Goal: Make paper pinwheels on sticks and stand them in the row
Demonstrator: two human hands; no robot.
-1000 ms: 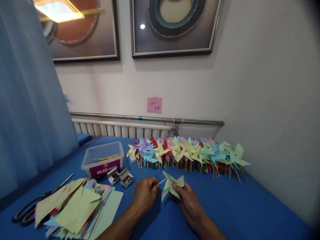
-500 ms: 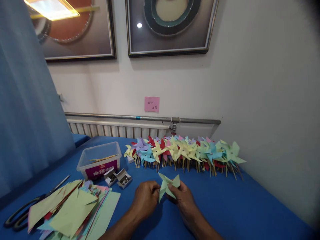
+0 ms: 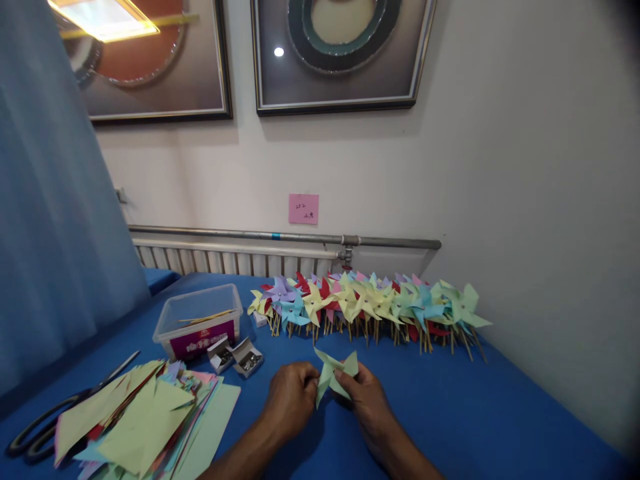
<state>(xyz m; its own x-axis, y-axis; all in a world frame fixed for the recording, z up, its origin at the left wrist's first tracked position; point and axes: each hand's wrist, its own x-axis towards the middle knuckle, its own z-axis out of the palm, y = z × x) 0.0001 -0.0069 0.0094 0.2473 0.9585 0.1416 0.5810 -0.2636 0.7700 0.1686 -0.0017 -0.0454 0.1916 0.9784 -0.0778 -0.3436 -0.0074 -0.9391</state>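
Note:
A light green paper pinwheel [image 3: 329, 375] is held just above the blue table, its blades folded toward the middle. My right hand [image 3: 369, 400] grips it from the right, with the thumb pressed near its centre. On the other side, my left hand [image 3: 293, 395] is closed, its fingertips pinched at the pinwheel's left blade. Whether those fingertips also hold something small is hidden. Two small open boxes of metal pins [image 3: 249, 359] stand left of my hands.
Many finished pinwheels [image 3: 367, 303] on sticks lie along the back. A clear plastic tub [image 3: 167, 317] with thin sticks stands at left. Nearer are a stack of coloured paper [image 3: 145, 420] and black-handled scissors [image 3: 50, 420]. A radiator [image 3: 225, 260] runs along the wall.
The pinwheel has tilted and shifted slightly left between my hands. Both hands keep nearly the same place and grip.

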